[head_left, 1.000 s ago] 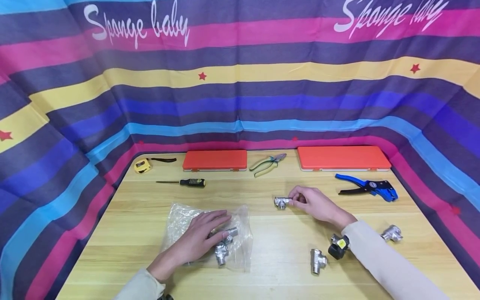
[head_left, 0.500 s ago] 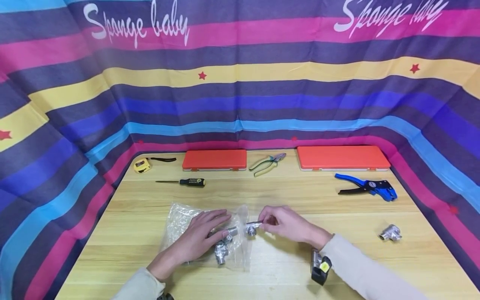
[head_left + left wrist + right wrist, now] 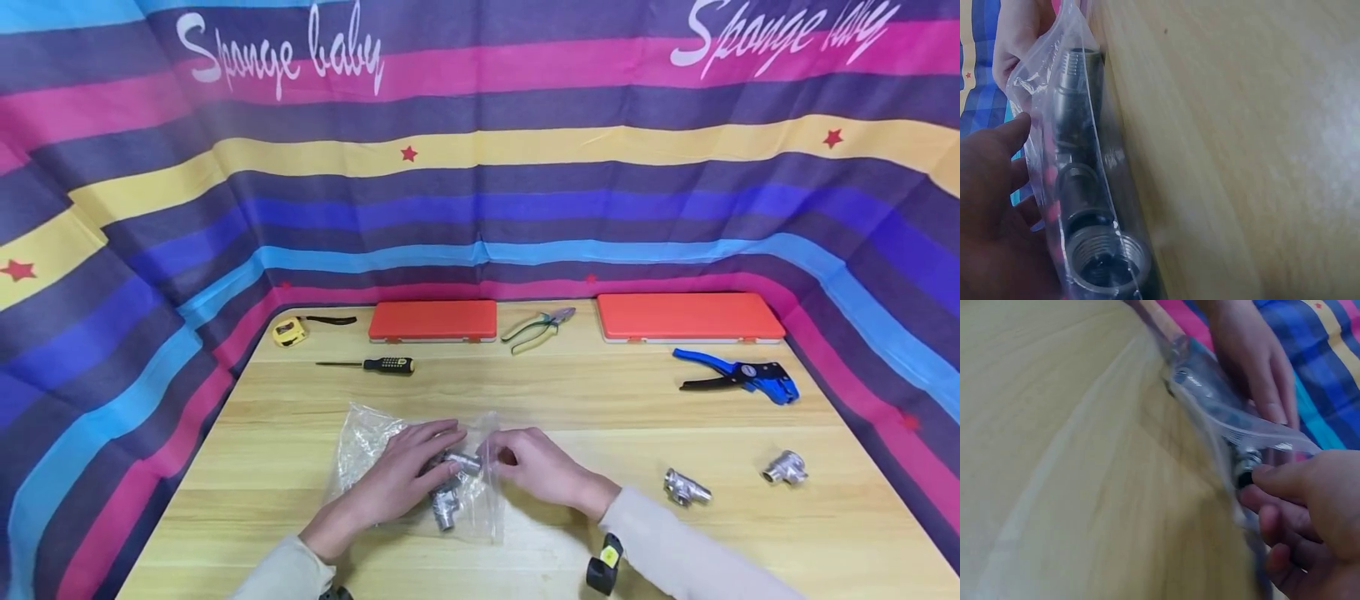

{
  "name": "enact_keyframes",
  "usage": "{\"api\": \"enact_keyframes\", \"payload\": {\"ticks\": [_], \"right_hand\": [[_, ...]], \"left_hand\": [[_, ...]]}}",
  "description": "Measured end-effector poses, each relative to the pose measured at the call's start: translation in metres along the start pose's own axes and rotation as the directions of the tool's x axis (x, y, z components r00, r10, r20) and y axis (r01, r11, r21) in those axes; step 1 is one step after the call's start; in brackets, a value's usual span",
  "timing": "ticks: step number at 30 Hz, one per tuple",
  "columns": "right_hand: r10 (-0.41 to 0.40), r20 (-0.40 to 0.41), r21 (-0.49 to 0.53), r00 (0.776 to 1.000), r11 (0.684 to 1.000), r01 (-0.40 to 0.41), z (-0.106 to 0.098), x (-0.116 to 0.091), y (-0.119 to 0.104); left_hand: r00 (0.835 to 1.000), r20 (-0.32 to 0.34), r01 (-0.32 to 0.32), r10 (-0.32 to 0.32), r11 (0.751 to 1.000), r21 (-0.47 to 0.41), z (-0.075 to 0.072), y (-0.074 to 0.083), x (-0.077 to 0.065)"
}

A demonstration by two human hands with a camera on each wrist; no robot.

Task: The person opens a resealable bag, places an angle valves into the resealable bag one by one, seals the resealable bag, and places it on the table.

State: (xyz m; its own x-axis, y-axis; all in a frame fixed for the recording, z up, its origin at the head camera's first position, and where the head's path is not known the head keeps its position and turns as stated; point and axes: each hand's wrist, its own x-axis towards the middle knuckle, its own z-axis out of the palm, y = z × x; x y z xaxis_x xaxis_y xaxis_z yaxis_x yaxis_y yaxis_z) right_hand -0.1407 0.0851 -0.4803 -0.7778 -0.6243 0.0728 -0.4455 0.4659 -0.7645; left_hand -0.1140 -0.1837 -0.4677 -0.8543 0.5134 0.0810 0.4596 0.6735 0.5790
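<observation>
A clear plastic bag (image 3: 362, 440) lies on the table with several shiny metal tee fittings (image 3: 445, 505) inside. My left hand (image 3: 401, 475) rests over the bag with its fingers extended. In the left wrist view, a fitting's round threaded opening (image 3: 1109, 259) shows through the plastic. My right hand (image 3: 542, 468) is at the bag's mouth (image 3: 1266, 432), its thumb and fingers pinching a metal tee fitting (image 3: 1249, 461) at the opening. In the head view that fitting is mostly hidden by the fingers and plastic.
Two loose tee fittings, a nearer one (image 3: 686, 488) and a farther one (image 3: 785, 468), lie right of my right hand. Behind are a tape measure (image 3: 288, 332), screwdriver (image 3: 388, 365), pliers (image 3: 540, 329), blue wire stripper (image 3: 750, 376) and two red cases (image 3: 432, 321). A striped cloth (image 3: 480, 200) surrounds the table.
My right hand has brought the pinched tee fitting left and nearer, from the table to the bag's mouth. The nearer loose fitting has shifted right and turned. My left hand stays on the bag.
</observation>
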Motion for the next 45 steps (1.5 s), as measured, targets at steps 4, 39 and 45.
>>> {"api": "enact_keyframes", "payload": {"ticks": [4,39,45], "right_hand": [[0.002,0.004,0.05,1.0,0.999,-0.002,-0.018,-0.013,0.007],[0.124,-0.08,-0.187,0.989,0.973,-0.137,-0.15,-0.205,0.106],[0.131,-0.203,-0.25,0.97,0.951,-0.181,-0.147,-0.192,0.101]], "left_hand": [[1.0,0.002,-0.001,0.001,1.0,-0.001,0.001,-0.001,0.0],[0.999,0.033,-0.003,0.002,1.0,0.022,-0.001,-0.003,0.001],[0.999,0.039,0.002,-0.003,1.0,0.018,0.0,-0.002,0.002]]}}
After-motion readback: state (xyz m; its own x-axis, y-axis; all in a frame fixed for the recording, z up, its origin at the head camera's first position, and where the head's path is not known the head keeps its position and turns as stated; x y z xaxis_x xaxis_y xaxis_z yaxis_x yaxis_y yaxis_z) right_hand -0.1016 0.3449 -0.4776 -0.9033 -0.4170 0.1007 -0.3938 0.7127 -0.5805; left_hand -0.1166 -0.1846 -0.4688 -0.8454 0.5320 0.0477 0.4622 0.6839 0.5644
